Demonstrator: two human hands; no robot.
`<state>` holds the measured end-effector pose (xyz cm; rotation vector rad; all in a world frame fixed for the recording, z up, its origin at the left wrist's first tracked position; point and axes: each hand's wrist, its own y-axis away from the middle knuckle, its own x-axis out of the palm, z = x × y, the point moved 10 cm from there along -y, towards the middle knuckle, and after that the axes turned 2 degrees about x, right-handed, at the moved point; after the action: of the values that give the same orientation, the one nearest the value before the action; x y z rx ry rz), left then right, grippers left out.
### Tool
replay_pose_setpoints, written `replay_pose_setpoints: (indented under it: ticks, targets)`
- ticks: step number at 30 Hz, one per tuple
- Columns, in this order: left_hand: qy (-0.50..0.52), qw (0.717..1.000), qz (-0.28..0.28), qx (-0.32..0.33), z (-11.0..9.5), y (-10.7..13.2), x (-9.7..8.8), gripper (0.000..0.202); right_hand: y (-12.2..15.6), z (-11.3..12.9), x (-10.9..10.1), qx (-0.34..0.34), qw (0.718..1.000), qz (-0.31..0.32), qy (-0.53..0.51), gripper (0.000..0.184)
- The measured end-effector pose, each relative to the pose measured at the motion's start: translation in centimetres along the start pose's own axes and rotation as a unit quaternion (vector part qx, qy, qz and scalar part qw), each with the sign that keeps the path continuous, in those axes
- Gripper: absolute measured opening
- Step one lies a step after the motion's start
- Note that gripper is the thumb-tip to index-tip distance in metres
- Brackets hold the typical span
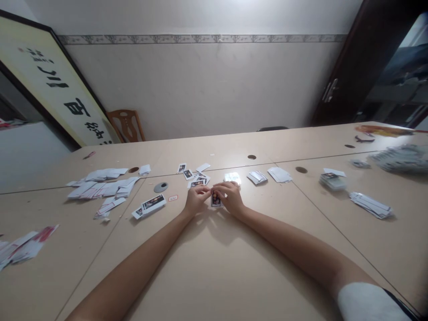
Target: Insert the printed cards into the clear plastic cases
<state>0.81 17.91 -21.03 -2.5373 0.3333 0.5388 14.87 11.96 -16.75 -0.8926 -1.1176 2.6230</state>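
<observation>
On the pale table (pixel 214 276), one printed card (pixel 216 200) grasped by right hand (pixel 232 196), left hand (pixel 195 199) placed alongside, grip unclear, translucent box (pixel 331 183) topped with cards (pixel 334 172), contents indistinct

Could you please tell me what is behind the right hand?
Just beyond the right hand, a shiny, pale pack shows on the table. The hand covers its near edge, so that part cannot be seen.

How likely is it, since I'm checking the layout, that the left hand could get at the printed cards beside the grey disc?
Probably yes: between the left hand and the printed cards lies only a flat red-edged label, nothing upright. That hand is busy at another card, though.
</observation>
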Motion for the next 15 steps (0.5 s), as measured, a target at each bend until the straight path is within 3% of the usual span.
replay_pose_setpoints:
  ticks: [15]
  targets:
    - [-0.008,1.0,0.012,-0.022,0.85,-0.05,0.17,0.025,0.16,-0.08,-0.05,-0.034,0.999,-0.008,0.008,0.021]
